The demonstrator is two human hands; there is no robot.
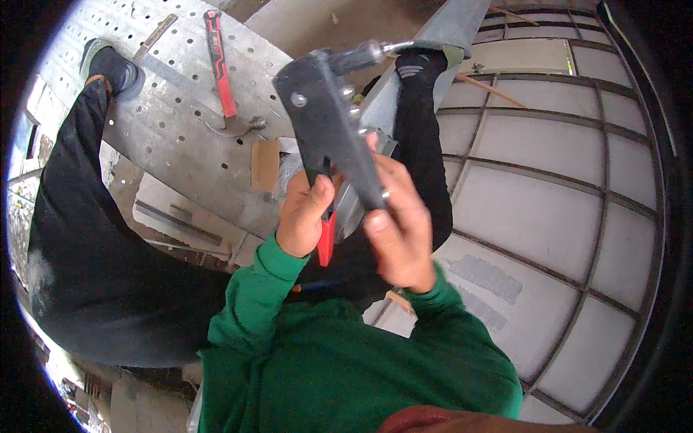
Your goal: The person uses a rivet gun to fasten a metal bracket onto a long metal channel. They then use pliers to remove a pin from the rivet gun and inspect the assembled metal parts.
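A black hand riveter [328, 115] with a red handle grip is held up in front of me, its nose with a shiny metal tip pointing to the far right. My left hand [302, 216] is closed round the handle side, beside the red grip. Across from it, my right hand [401, 224] grips the lower end of the black body and is slightly blurred. Some of its fingers are hidden behind the tool. Below and behind the riveter, a small open cardboard box [265, 164] lies beside some clear plastic.
A claw hammer [221, 68] with a red and black handle lies on a perforated metal plank [180, 137]. A flat metal strip [155, 36] is near my left foot. A grey metal channel [440, 29] runs by my right foot. Framed white panels [530, 202] stretch along the right.
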